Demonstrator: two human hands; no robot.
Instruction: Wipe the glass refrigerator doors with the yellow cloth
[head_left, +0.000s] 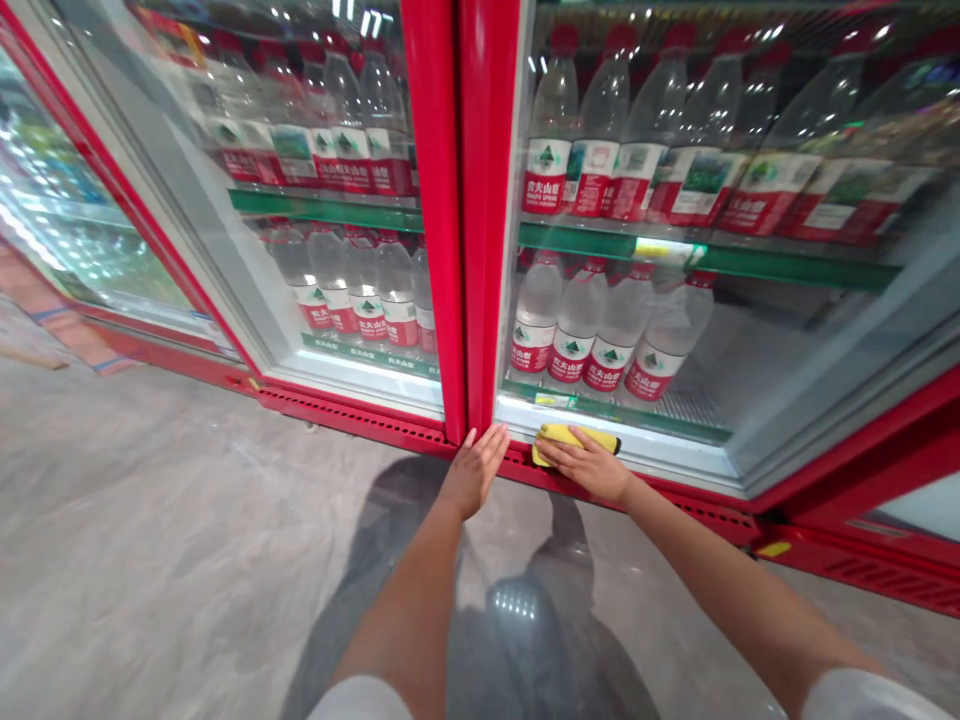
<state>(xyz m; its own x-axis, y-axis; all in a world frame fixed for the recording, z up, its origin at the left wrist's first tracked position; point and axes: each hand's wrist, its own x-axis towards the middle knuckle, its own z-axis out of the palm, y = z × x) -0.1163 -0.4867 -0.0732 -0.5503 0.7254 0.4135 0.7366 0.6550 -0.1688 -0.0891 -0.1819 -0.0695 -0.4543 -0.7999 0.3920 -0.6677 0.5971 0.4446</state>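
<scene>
My right hand (592,465) presses a folded yellow cloth (577,436) with a dark edge against the bottom frame of the right glass door (600,310). Its fingers lie over the cloth. Close by on the left, my left hand (474,472) rests its outstretched fingertips on the foot of the red door frame (471,300), where the two doors meet. Nothing shows in that hand. Behind the glass, several water bottles (574,335) with red caps and red-and-white labels stand on the lower shelf.
More bottles (547,170) fill the upper shelf (577,240), which has a green edge. A red vented base strip (352,425) runs beneath the doors, just above the grey floor (187,520). Another fridge door (82,200) stands at far left.
</scene>
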